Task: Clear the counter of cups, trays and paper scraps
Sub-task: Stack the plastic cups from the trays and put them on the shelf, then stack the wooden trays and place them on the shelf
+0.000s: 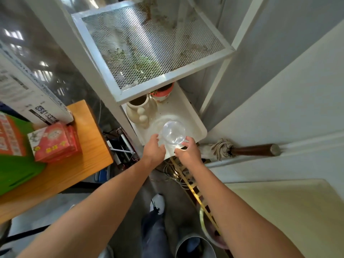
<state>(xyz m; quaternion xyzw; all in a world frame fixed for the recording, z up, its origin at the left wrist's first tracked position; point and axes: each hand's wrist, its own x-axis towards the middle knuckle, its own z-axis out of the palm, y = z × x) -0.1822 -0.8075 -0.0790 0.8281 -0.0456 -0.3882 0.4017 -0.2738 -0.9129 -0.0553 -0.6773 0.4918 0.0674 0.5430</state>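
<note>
A clear plastic cup stands upright over the front part of a white shelf tray, low in a white metal rack. My left hand touches the cup's left side with its fingertips. My right hand wraps the cup's right side near its base. Both hands hold the cup between them. Whether the cup's base rests on the tray is hidden by my fingers.
A cream ceramic vase and a red-and-white pot stand at the back of the tray. Above is a mesh shelf. A wooden counter at left carries a red box. A wooden handle and cables lie lower right.
</note>
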